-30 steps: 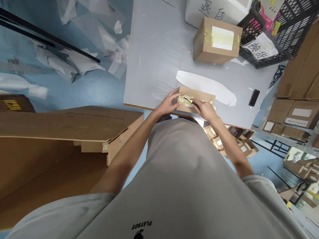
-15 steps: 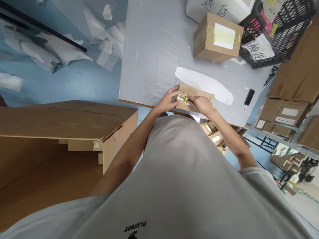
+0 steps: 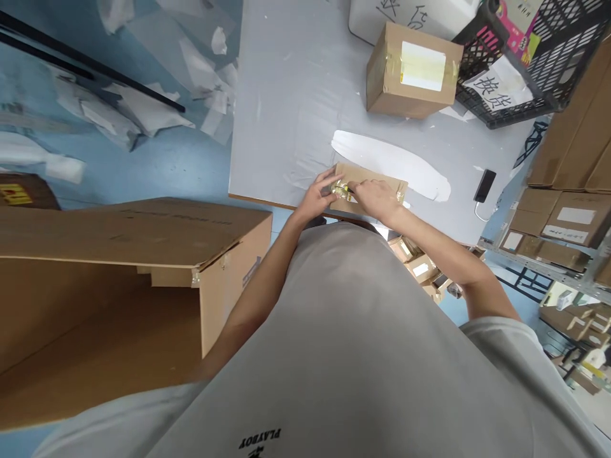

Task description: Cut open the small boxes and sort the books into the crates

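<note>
A small flat cardboard box with clear tape across it lies near the table's front edge. My left hand grips its left end, thumb on the near side and fingers spread over the far side. My right hand is closed around a utility knife, of which only a small yellow and dark part shows. The knife's tip is at the taped left part of the box, close to my left fingers; whether it cuts into the tape I cannot tell. Just beyond the box is a long white sheet.
A taller taped carton stands farther back, beside a black plastic crate and a white container. A black phone-like device with a cable lies at right. A large open carton stands at my left; paper scraps litter the floor.
My right hand and the knife have shifted slightly left along the box, towards my left hand. My left hand keeps its hold at the box's left end.
</note>
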Motion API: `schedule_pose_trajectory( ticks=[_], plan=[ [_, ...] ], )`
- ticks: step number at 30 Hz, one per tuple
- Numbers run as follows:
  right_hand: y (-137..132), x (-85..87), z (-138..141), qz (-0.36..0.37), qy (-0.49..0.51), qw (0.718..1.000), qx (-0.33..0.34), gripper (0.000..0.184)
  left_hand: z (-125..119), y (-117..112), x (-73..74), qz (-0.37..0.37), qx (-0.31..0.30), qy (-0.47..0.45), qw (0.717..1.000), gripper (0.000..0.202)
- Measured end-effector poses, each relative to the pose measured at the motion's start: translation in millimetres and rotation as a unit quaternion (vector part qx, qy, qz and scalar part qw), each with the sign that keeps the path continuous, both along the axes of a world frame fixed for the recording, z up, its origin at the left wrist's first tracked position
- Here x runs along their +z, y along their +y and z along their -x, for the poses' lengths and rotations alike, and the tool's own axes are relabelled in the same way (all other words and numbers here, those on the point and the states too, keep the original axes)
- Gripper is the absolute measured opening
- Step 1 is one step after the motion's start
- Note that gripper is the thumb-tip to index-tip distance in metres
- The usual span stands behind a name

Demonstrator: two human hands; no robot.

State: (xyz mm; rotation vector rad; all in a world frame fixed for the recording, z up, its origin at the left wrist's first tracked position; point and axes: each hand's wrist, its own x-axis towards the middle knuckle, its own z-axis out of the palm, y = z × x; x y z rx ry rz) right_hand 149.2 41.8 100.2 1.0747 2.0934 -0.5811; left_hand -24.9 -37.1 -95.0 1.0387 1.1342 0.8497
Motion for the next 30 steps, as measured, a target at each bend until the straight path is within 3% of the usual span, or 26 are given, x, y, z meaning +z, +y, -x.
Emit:
schedule_pose_trajectory(
  ticks=[10,13,22,30],
  plan=[
    [-5,-27.1,-24,-0.003,0.059,0.998,-0.018,0.039,-5,-4,9.0,0.028,0.037,0.078,0.996,0.070],
    [-4,-23.3,-47,-0.007,0.029,0.999,-0.030,0.040,-4,-4,10.5,0.026,0.044,0.088,0.995,0.069],
    [-20,3.0,-165,-0.027,-0.061,0.996,-0.058,0.044,-9,-6,10.7,0.069,0.078,0.071,0.992,0.070],
    [-23,-3.2,-191,-0.020,-0.054,0.995,-0.077,0.041,-6,-6,8.8,0.107,0.086,0.054,0.989,0.075]
  ],
)
